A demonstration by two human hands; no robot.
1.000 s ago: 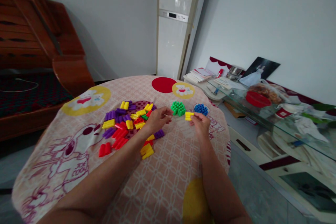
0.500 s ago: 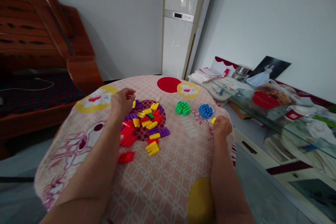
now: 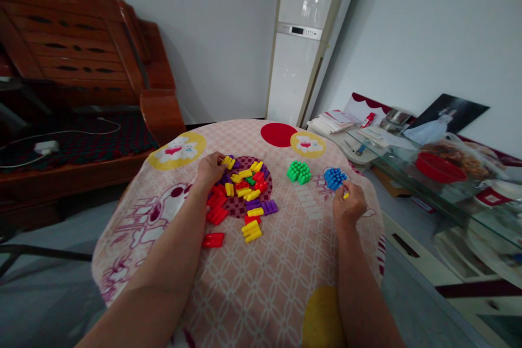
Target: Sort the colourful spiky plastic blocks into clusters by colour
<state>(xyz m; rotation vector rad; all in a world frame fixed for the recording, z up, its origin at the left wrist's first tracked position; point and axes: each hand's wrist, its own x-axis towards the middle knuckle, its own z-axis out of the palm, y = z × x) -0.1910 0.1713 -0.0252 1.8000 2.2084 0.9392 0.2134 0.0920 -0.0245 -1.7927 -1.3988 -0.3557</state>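
My left hand [image 3: 209, 168] is at the far left of a loose pile of plastic toy blocks, its fingers closed on the end of a yellow toy block [image 3: 229, 162]. Near it lie red blocks [image 3: 217, 207], purple blocks [image 3: 269, 206] and more yellow blocks [image 3: 252, 231]. On the right, my right hand [image 3: 349, 202] is closed around a small yellow piece [image 3: 346, 195], mostly hidden by the fingers. Just beyond that hand stands a tight cluster of blue blocks [image 3: 335, 178]. A similar green cluster [image 3: 299, 172] stands between the pile and the blue one.
A patterned cloth covers the round table [image 3: 281, 266]. To the right, a glass-topped cabinet [image 3: 411, 166] carries papers, a red bowl [image 3: 440, 167] and a bag. A wooden bench [image 3: 81, 49] stands at left, and a tall white appliance [image 3: 296, 65] at the back.
My left hand has come down onto the yellow block at the pile's edge. My right hand, with its yellow piece, has moved closer to the blue cluster. The view has swung left.
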